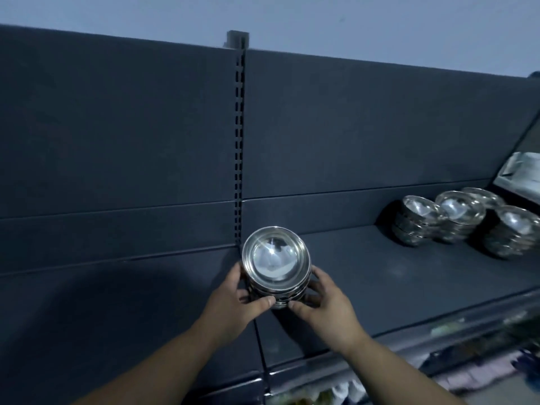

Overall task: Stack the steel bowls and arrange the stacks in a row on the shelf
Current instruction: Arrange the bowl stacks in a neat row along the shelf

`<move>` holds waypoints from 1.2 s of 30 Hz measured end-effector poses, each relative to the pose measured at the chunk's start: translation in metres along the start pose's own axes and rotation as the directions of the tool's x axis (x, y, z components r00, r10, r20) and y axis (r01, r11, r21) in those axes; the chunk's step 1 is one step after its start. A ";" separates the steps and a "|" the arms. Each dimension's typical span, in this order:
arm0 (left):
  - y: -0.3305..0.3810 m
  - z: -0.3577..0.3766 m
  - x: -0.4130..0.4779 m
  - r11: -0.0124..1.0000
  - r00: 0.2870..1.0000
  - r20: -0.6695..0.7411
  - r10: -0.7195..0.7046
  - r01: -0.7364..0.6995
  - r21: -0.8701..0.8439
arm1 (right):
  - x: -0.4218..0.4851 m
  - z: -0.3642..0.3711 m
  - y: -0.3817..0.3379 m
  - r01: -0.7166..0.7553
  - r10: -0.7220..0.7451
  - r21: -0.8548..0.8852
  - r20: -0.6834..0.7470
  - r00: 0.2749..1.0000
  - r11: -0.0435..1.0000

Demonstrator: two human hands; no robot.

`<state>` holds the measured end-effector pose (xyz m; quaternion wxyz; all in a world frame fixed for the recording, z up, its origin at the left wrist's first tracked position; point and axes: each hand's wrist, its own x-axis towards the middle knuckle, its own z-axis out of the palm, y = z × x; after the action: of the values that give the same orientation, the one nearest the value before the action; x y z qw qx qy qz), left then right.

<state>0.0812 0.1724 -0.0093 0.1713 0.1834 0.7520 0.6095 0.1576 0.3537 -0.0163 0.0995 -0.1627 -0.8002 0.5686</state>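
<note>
Where the two panels of the shelf (380, 273) meet, left hand (233, 296) and right hand (324, 302) each curl fingers round one held stack (276, 267) of steel bowls, thumbs at its base; bowl count unreadable. Toward the shelf's right end, near the back edge: three further stacks (458, 217), possibly a fourth stack (483, 197) behind, partly hidden.

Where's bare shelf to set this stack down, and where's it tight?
Bare shelf runs from the held stack rightward to the bowl stacks. More bare surface lies left of the slotted upright. It is crowded at the far right end, where the stacks sit bunched together.
</note>
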 end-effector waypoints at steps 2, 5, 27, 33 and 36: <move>0.010 0.037 -0.008 1.000 1.000 0.023 0.002 -0.001 -0.027 | -0.017 -0.034 0.012 -0.004 0.004 -0.005 -0.025 1.000 1.000; 0.021 0.095 -0.020 0.998 0.998 0.055 -0.007 0.010 -0.061 | -0.045 -0.090 0.030 -0.007 0.006 -0.012 -0.058 0.998 1.000; 0.056 0.307 0.032 0.992 0.979 0.198 0.052 -0.027 -0.126 | -0.049 -0.296 0.103 -0.066 0.071 0.039 -0.143 0.987 0.997; 0.047 0.297 0.084 0.990 0.984 0.178 -0.003 0.028 -0.137 | 0.015 -0.291 0.107 -0.110 0.115 0.083 -0.052 0.992 0.990; 0.043 0.291 0.098 0.998 0.988 0.157 -0.010 0.019 -0.060 | 0.038 -0.287 0.114 -0.127 0.129 0.068 -0.018 0.992 0.990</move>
<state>0.1381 0.4767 -0.0286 0.2399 0.2198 0.7184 0.6148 0.2378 0.6543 -0.0288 0.0771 -0.2167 -0.7676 0.5982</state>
